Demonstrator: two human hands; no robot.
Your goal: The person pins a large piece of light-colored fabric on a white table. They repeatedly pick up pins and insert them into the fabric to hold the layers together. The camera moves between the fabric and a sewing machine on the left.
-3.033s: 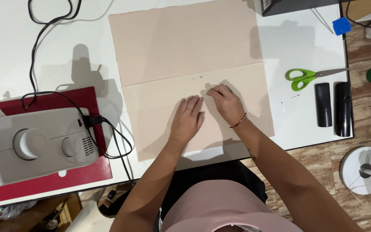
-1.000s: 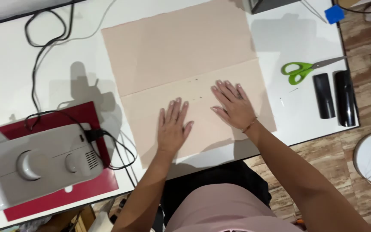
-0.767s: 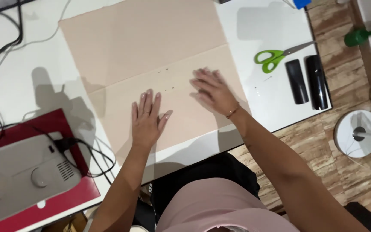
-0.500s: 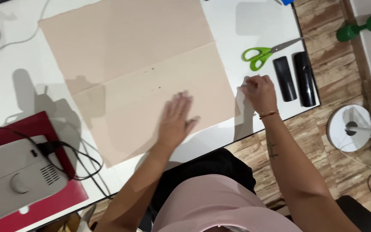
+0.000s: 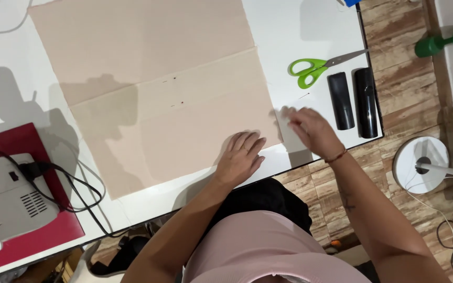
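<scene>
A white worktop (image 5: 310, 31) is standing on a brown wood floor. A big pink cloth (image 5: 153, 99) is lying flat on it, folded over, with its long side running left to right. The left hand (image 5: 239, 157) is resting open and flat on the near right corner of the cloth. The right hand (image 5: 310, 131) is hovering just off the cloth's right edge, blurry, so I cannot tell if it is holding anything. Green scissors (image 5: 315, 68) and two black tubes (image 5: 353, 100) are lying further right, nearer that hand. A sewing machine (image 5: 6, 199) is sitting far left.
</scene>
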